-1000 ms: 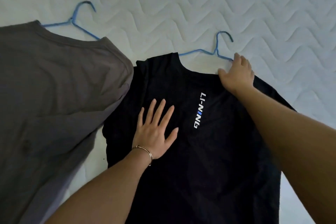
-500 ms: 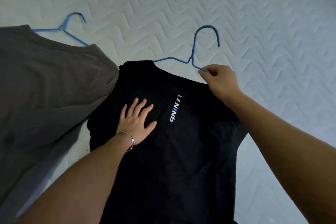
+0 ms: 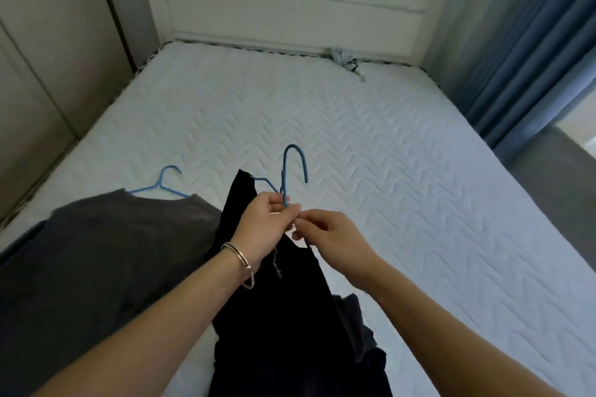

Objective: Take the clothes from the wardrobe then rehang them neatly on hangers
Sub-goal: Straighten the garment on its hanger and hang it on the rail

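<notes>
A black T-shirt (image 3: 283, 309) hangs raised off the white mattress (image 3: 403, 177) on a blue hanger (image 3: 295, 159) whose hook points up. My left hand (image 3: 263, 224), with a bracelet on the wrist, grips the hanger's neck just under the hook. My right hand (image 3: 329, 237) pinches the shirt's collar and the hanger wire right beside the left fingers. To the left lies a grey T-shirt (image 3: 106, 255) flat on the mattress, on a second blue hanger (image 3: 163, 185).
The white headboard (image 3: 290, 6) stands at the far end. A beige wardrobe door (image 3: 38, 51) lines the left side, blue curtains (image 3: 529, 42) the right. A small crumpled cloth (image 3: 345, 58) lies by the headboard.
The black shirt was lying flat with my left palm pressing it; now both hands hold it up by the hanger. My head has lifted, showing the whole bed.
</notes>
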Available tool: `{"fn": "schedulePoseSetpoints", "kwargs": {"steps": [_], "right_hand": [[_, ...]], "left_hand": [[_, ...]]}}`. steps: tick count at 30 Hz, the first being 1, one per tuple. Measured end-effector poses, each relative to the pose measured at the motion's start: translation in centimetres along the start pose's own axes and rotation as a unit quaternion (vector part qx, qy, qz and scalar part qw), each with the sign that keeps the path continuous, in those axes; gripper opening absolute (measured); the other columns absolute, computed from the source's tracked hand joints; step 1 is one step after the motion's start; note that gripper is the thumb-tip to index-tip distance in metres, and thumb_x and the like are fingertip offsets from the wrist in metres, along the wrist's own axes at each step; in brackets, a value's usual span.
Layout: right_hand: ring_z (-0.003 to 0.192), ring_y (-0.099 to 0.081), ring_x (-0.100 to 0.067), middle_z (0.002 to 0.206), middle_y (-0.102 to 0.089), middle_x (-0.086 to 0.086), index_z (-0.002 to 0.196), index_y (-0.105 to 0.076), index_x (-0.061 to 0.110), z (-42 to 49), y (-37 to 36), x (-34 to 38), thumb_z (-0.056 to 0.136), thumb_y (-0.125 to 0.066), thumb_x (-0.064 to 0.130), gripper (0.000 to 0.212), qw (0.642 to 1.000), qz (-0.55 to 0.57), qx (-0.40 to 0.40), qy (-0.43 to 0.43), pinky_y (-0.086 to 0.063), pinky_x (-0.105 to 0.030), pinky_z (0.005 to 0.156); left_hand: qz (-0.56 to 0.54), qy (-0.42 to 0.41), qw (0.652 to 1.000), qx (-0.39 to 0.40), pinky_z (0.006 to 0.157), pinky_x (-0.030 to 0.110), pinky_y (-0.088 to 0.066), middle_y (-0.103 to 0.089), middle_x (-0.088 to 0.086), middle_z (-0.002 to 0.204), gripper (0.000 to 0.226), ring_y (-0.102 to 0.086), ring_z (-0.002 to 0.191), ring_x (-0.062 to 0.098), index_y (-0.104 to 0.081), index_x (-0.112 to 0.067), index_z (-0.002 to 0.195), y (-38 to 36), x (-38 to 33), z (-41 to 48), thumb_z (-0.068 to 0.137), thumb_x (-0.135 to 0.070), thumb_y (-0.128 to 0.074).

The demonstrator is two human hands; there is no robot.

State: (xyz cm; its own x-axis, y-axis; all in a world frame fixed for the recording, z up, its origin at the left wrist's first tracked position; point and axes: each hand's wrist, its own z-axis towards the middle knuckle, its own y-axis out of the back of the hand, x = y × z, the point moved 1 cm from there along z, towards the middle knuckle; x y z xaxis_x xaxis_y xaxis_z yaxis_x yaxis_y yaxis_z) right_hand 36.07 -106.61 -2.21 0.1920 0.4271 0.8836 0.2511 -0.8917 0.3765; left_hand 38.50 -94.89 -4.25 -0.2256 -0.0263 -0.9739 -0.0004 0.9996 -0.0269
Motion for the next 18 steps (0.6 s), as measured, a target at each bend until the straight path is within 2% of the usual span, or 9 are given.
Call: {"fn": "schedulePoseSetpoints", "kwargs": {"steps": [2, 4, 6, 8, 9, 11, 13, 16, 18], "right_hand": [[0.076, -0.055, -0.010, 0.087, -0.070, 0.002, 0.099, -0.072, 0.014, -3.8, 0.9, 3.6, 0.093, -0.049, 0.027, 0.027, 0.996, -0.080, 0.026, 0.035, -0.041, -0.023, 0.070], [0.074, -0.058, -0.011, 0.087, -0.071, 0.004, 0.094, -0.073, 0.015, -7.0, 2.1, 7.1, 0.092, -0.050, 0.031, 0.028, 0.993, -0.092, 0.030, 0.067, -0.039, -0.022, 0.072], [0.074, -0.060, -0.004, 0.086, -0.070, 0.006, 0.093, -0.072, 0.016, -9.1, 3.4, 10.4, 0.092, -0.053, 0.026, 0.022, 0.989, -0.083, -0.017, 0.120, -0.043, -0.019, 0.076], [0.090, -0.060, -0.005, 0.104, -0.069, 0.000, 0.107, -0.067, 0.014, -10.3, 4.6, 13.1, 0.091, -0.055, 0.019, 0.021, 0.974, -0.121, -0.084, 0.170, -0.047, -0.024, 0.087], [0.102, -0.058, -0.009, 0.117, -0.064, -0.003, 0.117, -0.062, 0.014, -10.8, 5.0, 14.4, 0.090, -0.056, 0.017, 0.028, 0.966, -0.151, -0.093, 0.186, -0.045, -0.025, 0.095], [0.122, -0.049, -0.015, 0.133, -0.052, -0.004, 0.130, -0.051, 0.019, -12.0, 5.3, 17.1, 0.088, -0.059, 0.021, 0.043, 0.949, -0.208, -0.070, 0.226, -0.037, -0.028, 0.106], [0.126, -0.045, -0.017, 0.134, -0.048, -0.003, 0.133, -0.048, 0.024, -13.4, 5.4, 19.9, 0.085, -0.063, 0.029, 0.050, 0.923, -0.249, -0.065, 0.285, -0.035, -0.033, 0.110], [0.116, -0.047, -0.020, 0.122, -0.056, -0.003, 0.119, -0.060, 0.023, -16.1, 5.4, 24.8, 0.083, -0.065, 0.034, 0.038, 0.859, -0.318, -0.125, 0.381, -0.037, -0.030, 0.099], [0.095, -0.054, -0.019, 0.103, -0.064, -0.008, 0.105, -0.069, 0.013, -18.1, 4.9, 28.2, 0.085, -0.063, 0.028, 0.025, 0.834, -0.316, -0.117, 0.437, -0.037, -0.021, 0.079]], "left_hand": [[0.023, -0.020, 0.999, 0.022, 0.072, 0.026, -0.052, -0.059, 0.007, 0.078, 0.013, -0.059, 0.069, 0.017, -0.052, -0.017, 0.080, 0.8, -3.5, -3.6, 0.085, -0.007, -0.058], [0.065, -0.042, 0.996, 0.045, 0.070, 0.023, -0.051, -0.060, 0.007, 0.079, 0.014, -0.060, 0.069, 0.017, -0.052, -0.017, 0.079, 1.9, -7.3, -6.6, 0.086, -0.005, -0.056], [0.091, -0.056, 0.992, 0.072, 0.068, 0.022, -0.054, -0.060, 0.007, 0.078, 0.015, -0.063, 0.066, 0.014, -0.052, -0.014, 0.079, 3.2, -11.3, -9.4, 0.088, -0.002, -0.053], [0.130, -0.075, 0.983, 0.103, 0.059, 0.016, -0.054, -0.056, 0.005, 0.075, 0.016, -0.065, 0.056, 0.006, -0.051, -0.012, 0.081, 4.6, -15.1, -12.5, 0.089, 0.001, -0.049], [0.153, -0.087, 0.978, 0.110, 0.057, 0.014, -0.054, -0.056, 0.005, 0.075, 0.015, -0.065, 0.053, 0.004, -0.052, -0.012, 0.082, 5.2, -16.7, -14.1, 0.090, 0.001, -0.048], [0.200, -0.118, 0.967, 0.103, 0.058, 0.014, -0.054, -0.058, 0.003, 0.076, 0.015, -0.064, 0.054, 0.002, -0.054, -0.014, 0.084, 6.7, -20.1, -17.3, 0.090, -0.001, -0.048], [0.238, -0.162, 0.955, 0.071, 0.057, 0.012, -0.052, -0.061, 0.000, 0.078, 0.019, -0.062, 0.053, -0.002, -0.057, -0.018, 0.084, 8.3, -23.2, -20.2, 0.091, -0.003, -0.048], [0.281, -0.210, 0.936, 0.037, 0.060, 0.016, -0.048, -0.063, -0.006, 0.078, 0.025, -0.058, 0.055, 0.000, -0.059, -0.024, 0.086, 9.9, -26.9, -24.8, 0.092, -0.004, -0.046], [0.276, -0.237, 0.931, 0.006, 0.064, 0.019, -0.047, -0.064, -0.006, 0.078, 0.024, -0.057, 0.054, 0.000, -0.061, -0.023, 0.089, 10.7, -28.7, -27.6, 0.092, -0.004, -0.045]]}}
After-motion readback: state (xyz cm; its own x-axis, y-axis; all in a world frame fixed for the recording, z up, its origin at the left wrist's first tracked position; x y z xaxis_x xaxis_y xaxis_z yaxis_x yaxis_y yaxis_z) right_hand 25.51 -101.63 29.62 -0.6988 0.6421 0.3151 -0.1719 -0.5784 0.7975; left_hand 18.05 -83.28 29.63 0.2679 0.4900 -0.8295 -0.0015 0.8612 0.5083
